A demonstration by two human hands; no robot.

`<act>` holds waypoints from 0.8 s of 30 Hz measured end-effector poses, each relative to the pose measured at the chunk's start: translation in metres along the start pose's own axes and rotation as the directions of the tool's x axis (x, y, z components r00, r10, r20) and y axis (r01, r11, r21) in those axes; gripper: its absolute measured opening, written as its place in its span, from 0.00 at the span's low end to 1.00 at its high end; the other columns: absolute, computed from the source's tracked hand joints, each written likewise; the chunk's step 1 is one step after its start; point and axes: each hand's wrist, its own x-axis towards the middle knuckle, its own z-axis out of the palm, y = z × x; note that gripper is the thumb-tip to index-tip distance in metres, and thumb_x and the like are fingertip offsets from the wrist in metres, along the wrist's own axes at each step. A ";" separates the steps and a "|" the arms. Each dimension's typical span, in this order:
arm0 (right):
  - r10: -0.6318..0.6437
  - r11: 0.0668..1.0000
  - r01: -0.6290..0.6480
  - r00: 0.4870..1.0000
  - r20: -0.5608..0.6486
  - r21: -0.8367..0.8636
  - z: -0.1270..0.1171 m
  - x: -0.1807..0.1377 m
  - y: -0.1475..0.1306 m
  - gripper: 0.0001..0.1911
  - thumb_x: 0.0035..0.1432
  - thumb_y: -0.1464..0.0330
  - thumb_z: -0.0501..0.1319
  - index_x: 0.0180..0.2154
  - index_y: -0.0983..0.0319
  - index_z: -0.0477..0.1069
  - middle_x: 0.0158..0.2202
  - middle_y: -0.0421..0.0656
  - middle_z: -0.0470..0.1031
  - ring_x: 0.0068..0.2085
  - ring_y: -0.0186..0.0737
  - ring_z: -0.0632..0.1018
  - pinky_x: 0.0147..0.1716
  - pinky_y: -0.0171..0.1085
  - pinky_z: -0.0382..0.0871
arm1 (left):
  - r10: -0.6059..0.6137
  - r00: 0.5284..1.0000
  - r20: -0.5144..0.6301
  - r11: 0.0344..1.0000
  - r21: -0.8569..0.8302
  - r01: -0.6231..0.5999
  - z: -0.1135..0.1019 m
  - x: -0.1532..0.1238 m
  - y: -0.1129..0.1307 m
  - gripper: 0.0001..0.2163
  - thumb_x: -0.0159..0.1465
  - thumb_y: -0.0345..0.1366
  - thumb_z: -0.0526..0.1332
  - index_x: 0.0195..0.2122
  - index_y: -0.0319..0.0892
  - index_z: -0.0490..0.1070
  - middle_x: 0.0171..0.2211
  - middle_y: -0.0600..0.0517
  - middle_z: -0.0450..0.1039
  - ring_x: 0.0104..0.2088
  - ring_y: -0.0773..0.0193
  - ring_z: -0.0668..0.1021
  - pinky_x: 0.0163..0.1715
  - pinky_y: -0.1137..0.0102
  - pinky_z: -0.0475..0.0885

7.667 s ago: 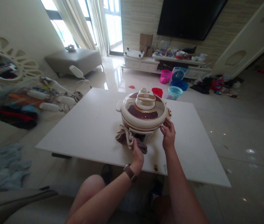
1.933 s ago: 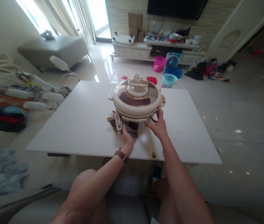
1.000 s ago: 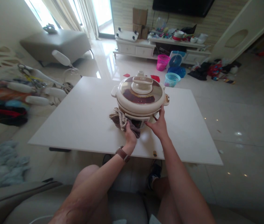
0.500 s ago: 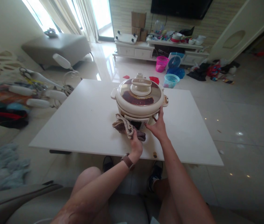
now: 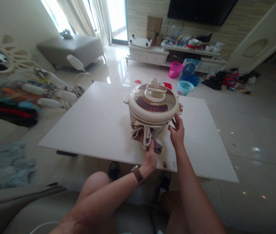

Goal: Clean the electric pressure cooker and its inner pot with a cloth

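A cream electric cooking pot [image 5: 152, 113] stands on the white table [image 5: 86, 123], its glass lid [image 5: 150, 100] on top with a handled knob. Dark brown staining shows through or on the glass. My left hand [image 5: 150, 156] is closed around a folded grey-brown cloth [image 5: 144, 135] with pale edges, held against the front of the pot by its control panel. On the pot's right side, below the side handle [image 5: 180, 109], my right hand [image 5: 177, 131] has its fingers apart, the tips at or close to the pot wall; contact is hard to make out.
Two small objects, one brown and yellow [image 5: 164, 164], lie at the table's near edge. Beyond the table stand a turquoise basket [image 5: 185, 87], a pink basket [image 5: 175, 70] and a white TV cabinet [image 5: 147, 56]. A lamp with several white shades [image 5: 67, 95] is at left.
My right hand's fingers have shifted off the pot's front panel toward its right side and spread. The left hand still holds the cloth at the pot's front. The whole view has shifted slightly.
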 end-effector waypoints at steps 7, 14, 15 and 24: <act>0.016 1.000 -0.016 1.000 0.003 0.012 0.001 -0.001 -0.002 0.48 0.47 0.66 0.63 0.71 0.49 0.61 0.76 0.48 0.61 0.74 0.61 0.67 0.60 0.60 0.76 | 0.219 0.970 -0.105 0.973 -0.050 -0.225 -0.009 0.087 0.024 0.29 0.74 0.57 0.54 0.69 0.46 0.68 0.74 0.47 0.65 0.77 0.56 0.62 0.78 0.56 0.54; 0.000 1.000 0.000 1.000 -0.001 -0.006 0.006 -0.005 -0.007 0.50 0.47 0.66 0.63 0.73 0.51 0.59 0.75 0.50 0.62 0.73 0.61 0.68 0.60 0.60 0.76 | 0.592 0.806 -0.021 0.796 0.175 -0.580 -0.017 0.124 0.055 0.31 0.74 0.54 0.54 0.75 0.46 0.61 0.78 0.46 0.56 0.79 0.54 0.56 0.78 0.60 0.50; -0.007 1.000 0.007 1.000 -0.009 0.003 0.006 -0.005 -0.007 0.49 0.46 0.66 0.63 0.72 0.51 0.60 0.74 0.50 0.63 0.72 0.60 0.69 0.61 0.59 0.76 | 0.647 0.760 0.063 0.724 0.262 -0.638 -0.017 0.119 0.062 0.31 0.74 0.52 0.55 0.75 0.47 0.63 0.78 0.47 0.56 0.80 0.53 0.53 0.78 0.58 0.48; 0.008 0.999 -0.006 0.999 -0.039 0.036 0.005 -0.004 -0.008 0.45 0.45 0.68 0.63 0.68 0.54 0.65 0.70 0.51 0.69 0.70 0.58 0.72 0.58 0.56 0.75 | 0.503 0.568 0.651 0.338 0.456 -0.823 -0.010 0.075 0.108 0.30 0.69 0.42 0.61 0.73 0.54 0.66 0.75 0.51 0.63 0.79 0.42 0.52 0.75 0.44 0.24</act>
